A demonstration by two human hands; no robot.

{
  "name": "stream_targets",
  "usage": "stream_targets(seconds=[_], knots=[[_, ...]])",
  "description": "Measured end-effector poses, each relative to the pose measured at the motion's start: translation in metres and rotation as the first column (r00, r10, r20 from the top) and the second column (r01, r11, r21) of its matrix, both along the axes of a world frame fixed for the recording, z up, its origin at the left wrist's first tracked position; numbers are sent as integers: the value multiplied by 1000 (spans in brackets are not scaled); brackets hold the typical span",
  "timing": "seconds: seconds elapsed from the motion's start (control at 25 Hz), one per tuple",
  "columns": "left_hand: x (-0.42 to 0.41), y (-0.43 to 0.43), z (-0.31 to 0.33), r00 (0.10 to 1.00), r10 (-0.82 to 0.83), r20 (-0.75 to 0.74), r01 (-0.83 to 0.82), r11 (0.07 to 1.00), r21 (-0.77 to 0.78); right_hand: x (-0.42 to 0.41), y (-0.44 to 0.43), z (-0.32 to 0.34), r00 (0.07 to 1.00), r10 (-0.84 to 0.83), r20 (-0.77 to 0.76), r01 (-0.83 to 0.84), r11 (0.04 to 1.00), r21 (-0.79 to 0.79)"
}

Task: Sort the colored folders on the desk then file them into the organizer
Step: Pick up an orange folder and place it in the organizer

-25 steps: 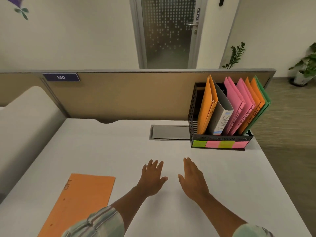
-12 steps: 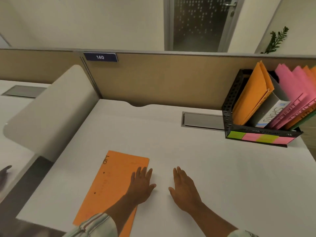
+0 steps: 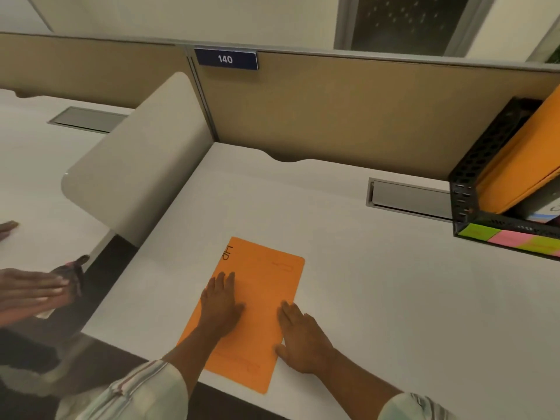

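Note:
An orange folder point(image 3: 260, 301) marked "HP" lies flat on the white desk point(image 3: 378, 283), its near corner hanging over the front edge. My left hand point(image 3: 220, 301) rests flat on the folder's left half, fingers spread. My right hand point(image 3: 298, 334) lies flat at the folder's right edge, fingertips touching it. The black mesh organizer point(image 3: 472, 189) stands at the far right with an orange folder point(image 3: 521, 165) leaning inside and green and pink labels point(image 3: 512, 241) on its front. Its other folders are cut off by the frame.
A tan partition point(image 3: 348, 107) with a "140" plate point(image 3: 225, 59) backs the desk. A rounded white divider point(image 3: 136, 165) stands on the left. A grey cable hatch point(image 3: 409, 198) sits beside the organizer. Another person's hands point(image 3: 30, 289) show at the left edge.
The view swung left and down. Both my hands moved left: the left hand now lies on the orange folder, the right hand reached its right edge. Most of the organizer left the frame.

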State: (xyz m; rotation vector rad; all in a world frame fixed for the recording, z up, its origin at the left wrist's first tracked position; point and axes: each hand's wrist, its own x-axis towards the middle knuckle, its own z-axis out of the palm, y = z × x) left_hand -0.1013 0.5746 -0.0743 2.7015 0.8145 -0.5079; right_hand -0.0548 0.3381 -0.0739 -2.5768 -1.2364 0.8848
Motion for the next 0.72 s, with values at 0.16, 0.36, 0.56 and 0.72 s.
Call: stream_targets(seconds=[0.16,0.36,0.56,0.72], knots=[[-2,22,-3,966,250,-57,-254,965,-69,-6,10,-9,998,55,-18,-56,997,-56],[8,30,3,890,457,4,-446,870,-209,-1,5,-9,999,32,-17,-33,996,-84],[30,22,21,855,515,59,-424,760,-492,14,-17,-4,995,-95,-43,91,992,-89],[53,-8,44,853,521,-8,-365,586,-723,31,-45,1,964,-248,-95,242,968,-67]])
